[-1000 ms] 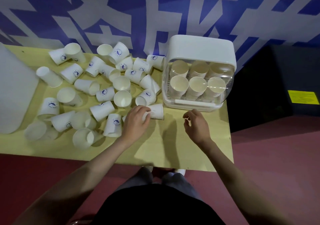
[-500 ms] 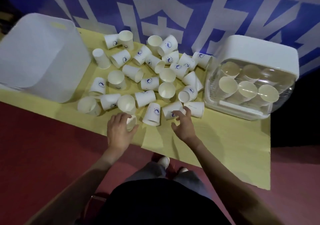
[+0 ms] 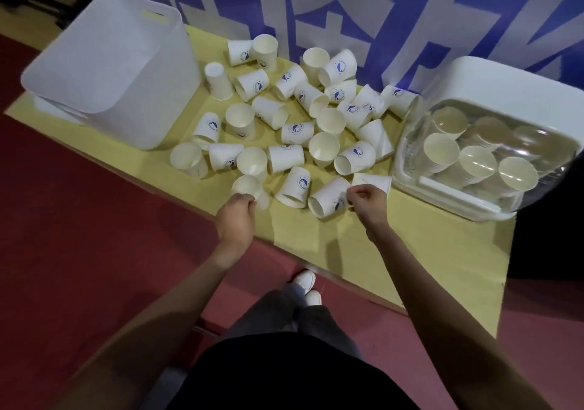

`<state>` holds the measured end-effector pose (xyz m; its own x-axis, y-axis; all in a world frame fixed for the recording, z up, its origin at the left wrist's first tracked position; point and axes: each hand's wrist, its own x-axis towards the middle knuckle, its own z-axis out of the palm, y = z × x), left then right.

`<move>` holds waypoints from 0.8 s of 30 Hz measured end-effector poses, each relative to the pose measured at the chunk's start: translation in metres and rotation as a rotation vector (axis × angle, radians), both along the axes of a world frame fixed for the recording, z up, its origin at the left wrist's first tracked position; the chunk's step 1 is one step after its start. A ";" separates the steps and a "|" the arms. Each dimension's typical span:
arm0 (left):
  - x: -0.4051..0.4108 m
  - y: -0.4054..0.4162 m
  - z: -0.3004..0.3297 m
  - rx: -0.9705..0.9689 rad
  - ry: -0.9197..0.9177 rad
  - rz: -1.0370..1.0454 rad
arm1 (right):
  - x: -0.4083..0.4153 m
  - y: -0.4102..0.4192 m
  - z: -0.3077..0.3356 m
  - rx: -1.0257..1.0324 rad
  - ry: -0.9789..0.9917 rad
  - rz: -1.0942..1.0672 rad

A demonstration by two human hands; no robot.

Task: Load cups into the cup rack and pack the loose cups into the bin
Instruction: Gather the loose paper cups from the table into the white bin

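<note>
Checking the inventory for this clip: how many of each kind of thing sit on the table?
Loose paper cups on the table: 28 (one in the left hand)
Cup stacks visible in the rack: 6
White bin: 1
Cup rack: 1
Total: 36

White cups [image 3: 289, 157] (blue logos), yellow table [image 3: 395, 251], white bin [image 3: 120, 71]

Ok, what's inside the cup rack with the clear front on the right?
The cup rack holds paper cups lying with their open mouths toward the clear front, in two rows. The white top and glare cover the space behind them, so what lies deeper is hidden.
</note>
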<state>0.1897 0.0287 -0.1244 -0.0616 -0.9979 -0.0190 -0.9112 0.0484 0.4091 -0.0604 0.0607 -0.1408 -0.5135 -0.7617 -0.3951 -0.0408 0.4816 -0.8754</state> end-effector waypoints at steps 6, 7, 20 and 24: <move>0.013 0.010 0.004 -0.133 0.108 0.001 | 0.016 0.024 -0.004 -0.051 0.003 -0.039; 0.017 0.010 0.004 -0.157 0.123 -0.005 | 0.021 0.025 -0.002 -0.072 -0.002 -0.048; 0.110 -0.074 0.065 -0.543 0.444 0.140 | 0.146 -0.081 0.057 -0.384 -0.045 0.052; 0.176 -0.142 0.091 -0.670 0.480 0.196 | 0.208 -0.147 0.084 -0.501 -0.093 0.052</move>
